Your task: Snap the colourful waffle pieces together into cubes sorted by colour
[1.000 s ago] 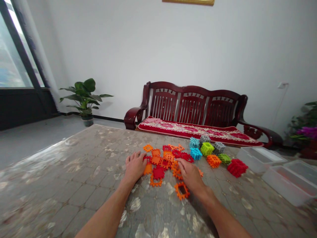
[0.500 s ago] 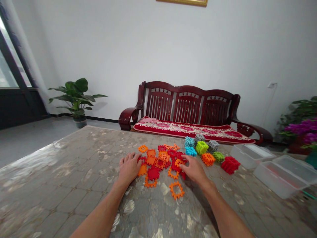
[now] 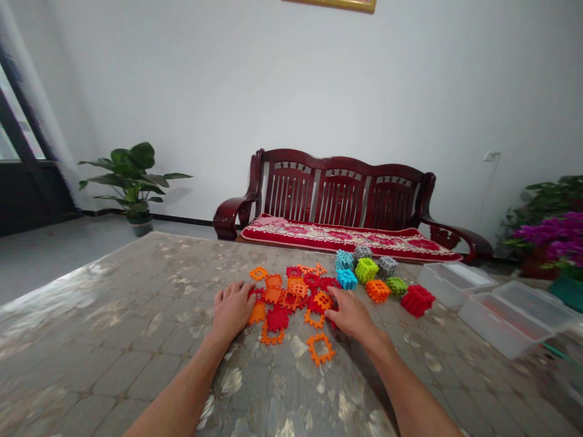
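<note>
A loose pile of red and orange interlocking square plastic tiles lies on the table, among them a solid red tile (image 3: 277, 318). My left hand (image 3: 231, 309) rests at the pile's left edge, fingers spread, beside an orange tile (image 3: 257, 312). At the right side, my right hand (image 3: 350, 313) has its thumb and index finger closed at the edge of a small orange lattice tile (image 3: 323, 300). Its other fingers are partly hidden. Nearer to me lies an orange square frame tile (image 3: 320, 349), apart from both hands.
Stacked tiles stand right of the pile: blue (image 3: 347, 279), lime green (image 3: 367, 270), grey (image 3: 387, 266), orange (image 3: 378, 291) and red (image 3: 418, 301). Clear plastic boxes (image 3: 496, 328) sit farther right on the patterned tablecloth (image 3: 136, 315). A wooden bench (image 3: 341, 194) is behind the table.
The whole view has shifted slightly. The small orange lattice tile at my right hand shows more fully now. My left hand stays beside the pile.
</note>
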Demonstrator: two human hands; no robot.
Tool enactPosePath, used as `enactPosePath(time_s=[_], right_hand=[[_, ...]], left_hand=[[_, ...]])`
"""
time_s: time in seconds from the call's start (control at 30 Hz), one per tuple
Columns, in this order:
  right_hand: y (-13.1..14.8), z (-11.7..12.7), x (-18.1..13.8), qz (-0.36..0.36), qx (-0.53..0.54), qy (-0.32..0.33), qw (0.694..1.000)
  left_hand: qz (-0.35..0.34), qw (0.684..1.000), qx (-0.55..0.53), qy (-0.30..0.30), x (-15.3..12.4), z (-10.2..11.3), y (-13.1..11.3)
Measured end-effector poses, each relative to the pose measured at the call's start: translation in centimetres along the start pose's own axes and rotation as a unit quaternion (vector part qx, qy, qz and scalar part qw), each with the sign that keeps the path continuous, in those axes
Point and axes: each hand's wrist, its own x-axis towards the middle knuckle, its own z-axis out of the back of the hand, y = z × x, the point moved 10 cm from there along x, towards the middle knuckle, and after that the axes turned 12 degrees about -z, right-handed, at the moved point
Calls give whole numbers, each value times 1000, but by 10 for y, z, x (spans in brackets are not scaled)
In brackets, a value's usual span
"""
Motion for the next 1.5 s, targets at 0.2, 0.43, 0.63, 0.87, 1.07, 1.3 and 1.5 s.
enactPosePath(time_s=[0.2, 0.43, 0.63, 0.87, 1.07, 1.3, 1.5], right_hand=[[3, -3, 2, 13, 35, -9, 999], [8, 10, -4, -24, 15, -22, 999], [13, 16, -7, -28, -32, -39, 998], [12, 10, -7, -23, -19, -29, 999], [15, 9, -8, -9, -32, -30, 999], [18, 17, -10, -3, -21, -59, 998], [-19, 60, 4, -57, 90, -124, 987]], left_hand=[[-7, 1000, 3, -6, 1, -1, 1], [-7, 1000, 11, -12, 2, -6, 4], [-9, 1000, 10, -7, 3, -7, 4], [-4, 1000, 7, -9, 2, -6, 4], [-6, 1000, 1, -10, 2, -5, 4], [-9, 1000, 15, -6, 3, -6, 4], [-14, 1000, 19, -9, 4, -7, 5]])
